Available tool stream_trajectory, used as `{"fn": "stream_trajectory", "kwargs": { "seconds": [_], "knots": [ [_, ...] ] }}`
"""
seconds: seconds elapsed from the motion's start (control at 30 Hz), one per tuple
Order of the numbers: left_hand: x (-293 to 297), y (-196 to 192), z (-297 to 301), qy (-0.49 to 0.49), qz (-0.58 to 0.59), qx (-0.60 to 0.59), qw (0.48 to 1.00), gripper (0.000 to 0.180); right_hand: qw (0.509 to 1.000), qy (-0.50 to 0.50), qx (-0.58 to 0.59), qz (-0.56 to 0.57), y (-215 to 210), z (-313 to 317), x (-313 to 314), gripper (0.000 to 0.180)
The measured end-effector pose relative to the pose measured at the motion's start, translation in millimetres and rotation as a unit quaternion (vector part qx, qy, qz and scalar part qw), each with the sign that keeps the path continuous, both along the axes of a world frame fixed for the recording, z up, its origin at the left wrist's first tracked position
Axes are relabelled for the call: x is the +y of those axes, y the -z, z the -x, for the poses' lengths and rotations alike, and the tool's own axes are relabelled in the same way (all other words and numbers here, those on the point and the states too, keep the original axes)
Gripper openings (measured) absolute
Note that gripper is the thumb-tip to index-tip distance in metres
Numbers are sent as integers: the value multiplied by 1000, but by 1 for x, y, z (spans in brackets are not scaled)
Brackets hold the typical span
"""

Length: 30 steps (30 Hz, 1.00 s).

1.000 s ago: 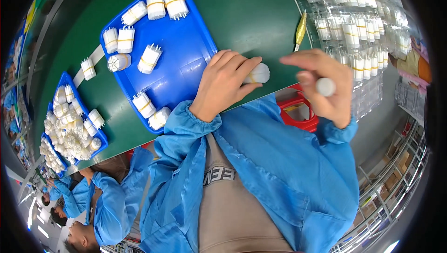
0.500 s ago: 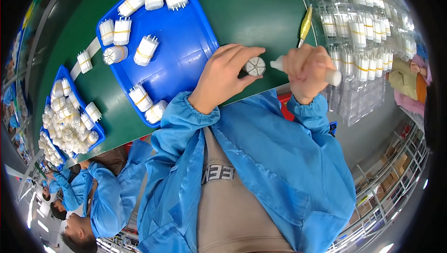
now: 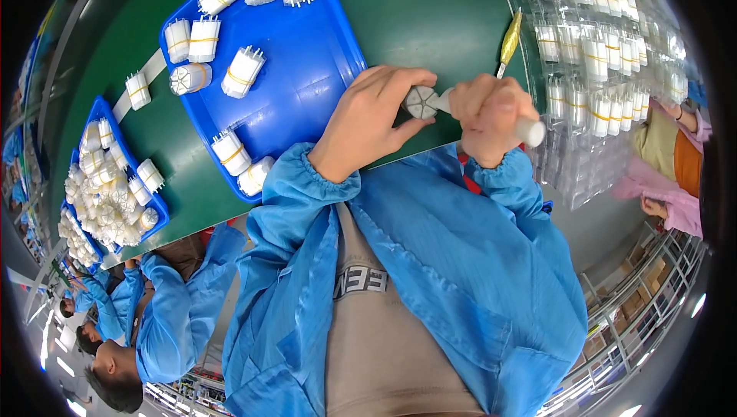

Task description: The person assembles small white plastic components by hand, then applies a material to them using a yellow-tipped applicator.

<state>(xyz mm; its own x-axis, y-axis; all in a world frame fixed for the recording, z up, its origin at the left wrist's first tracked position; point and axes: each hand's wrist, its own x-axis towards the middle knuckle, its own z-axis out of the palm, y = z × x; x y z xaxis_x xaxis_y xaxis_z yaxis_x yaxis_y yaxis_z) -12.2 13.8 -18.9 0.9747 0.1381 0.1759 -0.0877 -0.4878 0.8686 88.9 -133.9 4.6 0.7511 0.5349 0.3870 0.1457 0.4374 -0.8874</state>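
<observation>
My left hand (image 3: 361,121) curls its fingers and thumb round a white cylindrical bundle (image 3: 421,102). The bundle stands on the green table with its round end upward, split into wedges by dark lines. In my right hand (image 3: 493,114) is a white squeeze bottle (image 3: 531,132), gripped in a fist and held sideways. Its narrow nozzle points left and meets the right edge of the bundle's top, as far as I can see. My fist hides the middle of the bottle.
Left of my hands lies a blue tray (image 3: 307,87) with several yellow-banded white bundles. Beyond it, a smaller blue bin (image 3: 157,214) is heaped with more. A yellow-handled tool (image 3: 510,37) rests near the right edge, beside clear plastic trays (image 3: 576,175) of bundles. Other people sit at left.
My right hand has moved left with the squeeze bottle, bringing the nozzle from a gap to the bundle's edge. My left hand keeps its hold. At right, a person in pink has shifted.
</observation>
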Motion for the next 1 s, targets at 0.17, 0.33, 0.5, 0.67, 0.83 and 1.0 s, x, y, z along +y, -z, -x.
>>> {"fn": "stream_trajectory", "kwargs": {
  "seconds": [0.17, 0.33, 0.5, 0.67, 0.83, 1.0],
  "knots": [
    [-1, -5, 5, 38, -26, -9, 999, 65, 996, -49, 30, -63, 6, -10, -1, 40],
    [-2, -13, 4, 37, -52, -18, 998, 74, 991, -3, -81, 110, -1, -8, 3, 26],
    [5, -10, 7, -26, -59, 8, 998, 75, 986, -36, -96, 133, -1, -13, 4, 28],
    [4, -8, 18, -11, 1, -6, 1000, 68, 990, -101, 92, -26, -3, -12, 6, 40],
    [10, -9, 14, 17, -24, -14, 999, 63, 992, -98, -71, 29, -2, -16, 18, 39],
    [5, -12, 11, -11, -43, -20, 999, 65, 986, -76, -113, 94, -2, -11, 17, 34]
  ]
}}
